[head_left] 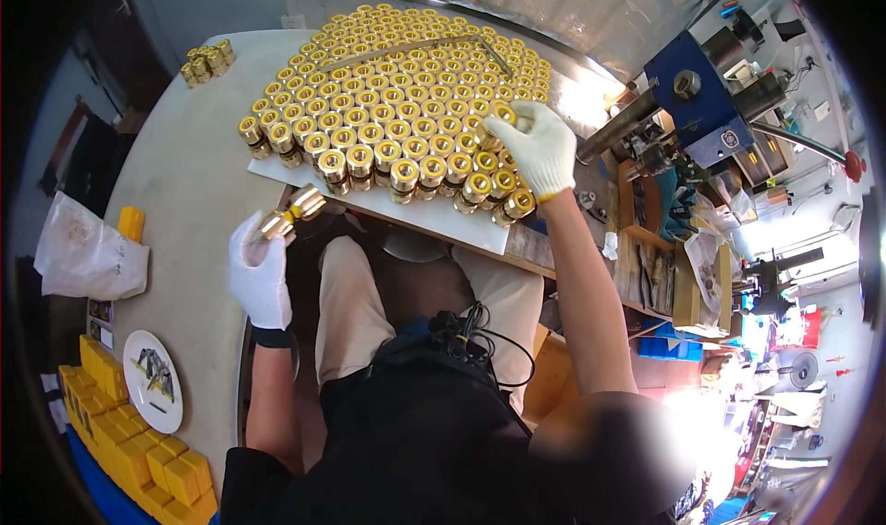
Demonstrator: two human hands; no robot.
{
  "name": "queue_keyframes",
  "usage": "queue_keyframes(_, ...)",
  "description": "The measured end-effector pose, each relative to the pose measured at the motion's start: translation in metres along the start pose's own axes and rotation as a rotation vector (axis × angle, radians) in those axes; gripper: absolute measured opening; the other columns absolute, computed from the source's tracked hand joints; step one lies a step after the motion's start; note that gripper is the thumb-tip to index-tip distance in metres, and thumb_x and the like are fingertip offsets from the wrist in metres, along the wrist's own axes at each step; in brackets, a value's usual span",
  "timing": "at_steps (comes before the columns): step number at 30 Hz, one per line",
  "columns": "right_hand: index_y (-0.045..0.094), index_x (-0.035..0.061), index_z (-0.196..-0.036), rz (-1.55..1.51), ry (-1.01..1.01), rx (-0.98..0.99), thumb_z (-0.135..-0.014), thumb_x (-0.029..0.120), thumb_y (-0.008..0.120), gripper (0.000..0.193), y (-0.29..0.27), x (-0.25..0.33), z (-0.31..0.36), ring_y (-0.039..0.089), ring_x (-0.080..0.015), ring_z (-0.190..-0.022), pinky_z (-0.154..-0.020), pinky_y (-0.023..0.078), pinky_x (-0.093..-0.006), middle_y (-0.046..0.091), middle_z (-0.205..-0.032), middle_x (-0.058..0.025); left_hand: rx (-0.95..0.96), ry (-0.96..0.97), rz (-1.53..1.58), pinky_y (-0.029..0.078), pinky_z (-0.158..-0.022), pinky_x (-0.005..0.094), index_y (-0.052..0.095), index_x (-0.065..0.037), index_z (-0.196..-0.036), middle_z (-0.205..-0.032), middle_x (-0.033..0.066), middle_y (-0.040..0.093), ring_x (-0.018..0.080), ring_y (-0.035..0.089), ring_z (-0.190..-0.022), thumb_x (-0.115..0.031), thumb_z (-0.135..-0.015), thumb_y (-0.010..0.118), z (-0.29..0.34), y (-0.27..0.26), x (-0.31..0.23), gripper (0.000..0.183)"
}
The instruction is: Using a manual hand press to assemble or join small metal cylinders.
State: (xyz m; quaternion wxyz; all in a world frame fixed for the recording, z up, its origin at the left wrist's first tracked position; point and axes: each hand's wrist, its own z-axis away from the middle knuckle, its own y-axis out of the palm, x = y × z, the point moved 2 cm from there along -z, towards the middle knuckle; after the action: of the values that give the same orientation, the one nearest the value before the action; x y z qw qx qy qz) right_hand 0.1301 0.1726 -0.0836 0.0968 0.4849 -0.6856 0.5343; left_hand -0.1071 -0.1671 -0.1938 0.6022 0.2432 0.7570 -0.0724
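Note:
My left hand (260, 271), in a white glove, is closed around a brass fitting (303, 204) with a yellow band at its middle, held just off the table's front edge. On the right, my gloved right hand (535, 147) reaches over the rows of fittings, its fingers closed on another brass fitting (496, 130) at the edge of the group. Many similar brass fittings (388, 151) stand upright, packed closely, with threaded openings facing up. They rest on a white board (475, 232). Across their tops lies a thin L-shaped metal strip (397, 53).
A small cluster of fittings (208, 64) stands at the far left of the table (180, 174). Nearer left are a white plastic bag (88, 248), a white plate (138, 363) with small metal parts, and stacked yellow boxes (138, 451). A blue drill-like machine (697, 91) stands at right.

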Motion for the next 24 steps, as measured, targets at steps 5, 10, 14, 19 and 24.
queue_keyframes(5,0.078,-0.0019,-0.117,0.021,-0.017,0.067,-0.081,0.049,0.084,0.062,0.004,0.011,-0.003,0.075,-0.0215,-0.082,-0.082,0.058,-0.0349,0.077,-0.088,-0.0126,0.127,0.019,0.048,0.061,-0.102,0.0374,0.063,0.003,-0.135,-0.136,0.0124,0.061,0.0239,0.068,-0.121,0.013,-0.093,0.068,0.016,0.04,-0.023,0.044)
queue_keyframes(10,0.08,-0.0011,-0.107,-0.319,0.108,-0.025,-0.094,0.028,0.081,0.032,-0.035,-0.025,0.084,0.072,-0.0183,-0.078,-0.076,0.057,-0.0316,0.077,-0.088,-0.0125,0.328,0.07,-0.013,0.055,-0.103,0.0329,0.066,-0.002,-0.134,-0.133,0.0072,0.061,0.0173,0.065,-0.119,0.008,-0.089,0.076,0.022,0.101,-0.039,0.047)
queue_keyframes(14,0.079,-0.0001,-0.095,-0.133,0.138,-0.05,-0.096,0.019,0.079,0.019,-0.055,-0.079,0.171,0.068,-0.015,-0.071,-0.069,0.054,-0.0311,0.073,-0.079,-0.0122,0.461,0.3,-0.227,0.055,-0.103,0.0351,0.073,-0.004,-0.123,-0.124,0.0107,0.068,0.0249,0.068,-0.117,-0.001,-0.084,0.082,0.028,0.177,-0.054,0.041)
queue_keyframes(19,0.077,-0.0009,-0.096,-0.207,0.244,-0.245,-0.098,0.018,0.078,0.019,-0.058,-0.14,0.208,0.056,-0.0097,-0.065,-0.064,0.049,-0.0291,0.066,-0.073,-0.0079,0.633,0.483,-0.242,0.053,-0.101,0.0385,0.075,-0.006,-0.116,-0.113,0.0122,0.073,0.0299,0.069,-0.111,-0.011,-0.084,0.084,0.042,0.284,-0.042,0.034)
queue_keyframes(24,0.076,-0.0006,-0.095,-0.391,0.361,-0.246,-0.102,0.016,0.073,0.018,-0.056,-0.156,0.208,0.055,-0.0043,-0.064,-0.06,0.045,-0.0246,0.062,-0.071,0.0016,0.761,0.473,-0.348,0.054,-0.1,0.0405,0.076,-0.006,-0.113,-0.114,0.0138,0.073,0.0323,0.068,-0.11,-0.02,-0.083,0.083,0.054,0.364,-0.017,0.033)
